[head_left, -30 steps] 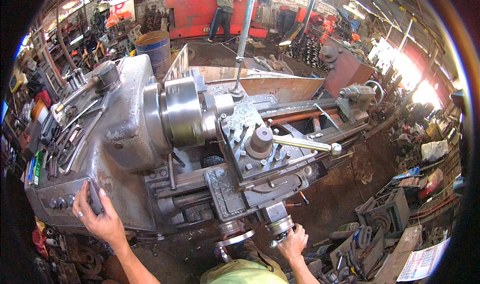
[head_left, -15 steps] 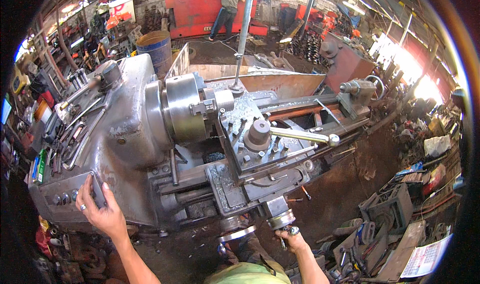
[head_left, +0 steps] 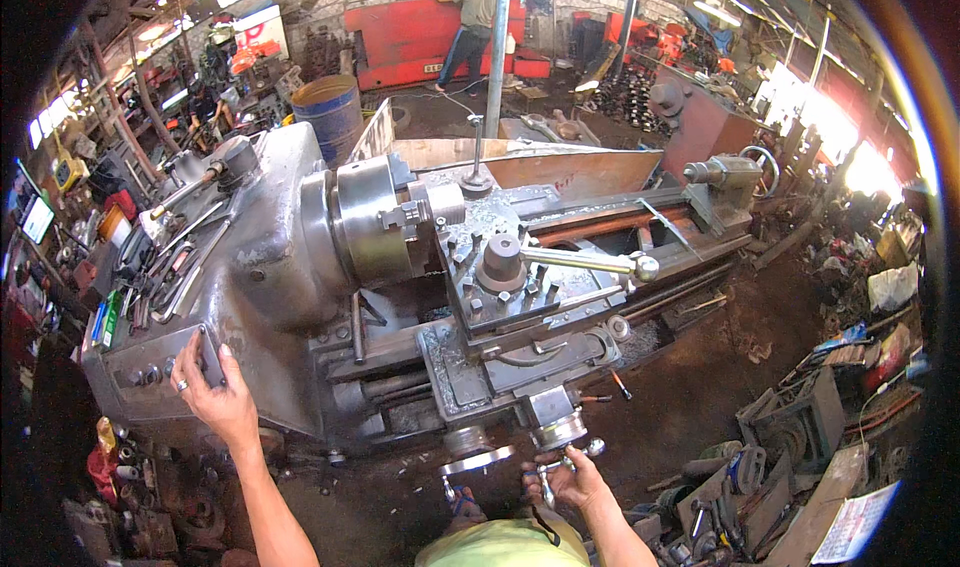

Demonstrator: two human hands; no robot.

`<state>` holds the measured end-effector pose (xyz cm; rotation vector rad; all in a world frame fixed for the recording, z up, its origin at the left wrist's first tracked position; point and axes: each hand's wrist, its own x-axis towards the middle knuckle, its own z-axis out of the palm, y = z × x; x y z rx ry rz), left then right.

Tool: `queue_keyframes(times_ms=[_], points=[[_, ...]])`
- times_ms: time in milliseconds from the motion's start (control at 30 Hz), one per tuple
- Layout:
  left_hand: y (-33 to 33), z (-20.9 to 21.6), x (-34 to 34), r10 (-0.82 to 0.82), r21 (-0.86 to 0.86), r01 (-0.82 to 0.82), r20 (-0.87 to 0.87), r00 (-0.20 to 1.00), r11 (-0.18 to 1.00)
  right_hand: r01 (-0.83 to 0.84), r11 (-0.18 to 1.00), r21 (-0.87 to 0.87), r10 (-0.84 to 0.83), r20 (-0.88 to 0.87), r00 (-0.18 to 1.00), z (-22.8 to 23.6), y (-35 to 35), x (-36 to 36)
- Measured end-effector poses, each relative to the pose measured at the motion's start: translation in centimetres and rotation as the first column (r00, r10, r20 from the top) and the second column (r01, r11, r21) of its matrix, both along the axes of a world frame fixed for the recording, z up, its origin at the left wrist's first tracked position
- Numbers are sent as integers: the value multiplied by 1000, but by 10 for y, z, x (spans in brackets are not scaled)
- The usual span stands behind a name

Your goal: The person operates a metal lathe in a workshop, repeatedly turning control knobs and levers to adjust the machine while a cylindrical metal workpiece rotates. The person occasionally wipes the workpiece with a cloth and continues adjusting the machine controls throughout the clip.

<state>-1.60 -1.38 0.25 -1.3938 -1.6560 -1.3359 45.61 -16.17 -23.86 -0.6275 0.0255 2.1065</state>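
Observation:
A large metal lathe fills the middle. My left hand point(head_left: 215, 392) rests at the front panel of its headstock point(head_left: 275, 277), fingers and thumb spread around a dark rectangular plate point(head_left: 211, 357). My right hand point(head_left: 577, 479) is closed on a ball-ended crank handle point(head_left: 548, 489) below the carriage. To the left of that crank is a handwheel point(head_left: 478, 460). The chuck point(head_left: 372, 222) holds a short round metal workpiece point(head_left: 446, 204). Right of it stands the tool post point(head_left: 503, 263) with a long lever point(head_left: 580, 258). Metal chips lie on the slide.
Wrenches point(head_left: 190, 272) lie on top of the headstock. The tailstock point(head_left: 725, 182) sits at the right end of the bed. Beyond the lathe are a blue drum point(head_left: 328, 117) and a person point(head_left: 470, 32) beside a red machine point(head_left: 400, 47). Metal parts point(head_left: 790, 427) crowd the lower right.
The crank under my right hand has turned, its balls now in different positions. My left hand stays at the panel. The whole view has shifted slightly.

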Motion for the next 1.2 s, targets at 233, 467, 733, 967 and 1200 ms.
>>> queue_keyframes(times_ms=[233,467,733,967,1200], points=[[-53,-52,132,-261,-72,296,309,915,952,-44,992,118,-19,486,874,42,-7,54],[-109,-164,296,88,-187,976,980,178,113,-300,932,204,62,727,684,55,27,100],[-119,-209,346,164,65,985,982,-91,158,-423,888,182,169,726,666,59,46,87],[-123,-213,353,264,173,960,937,-228,219,-480,852,210,163,765,623,61,51,87],[-121,-209,352,290,152,960,932,-218,233,-454,863,220,175,714,678,53,50,88]])
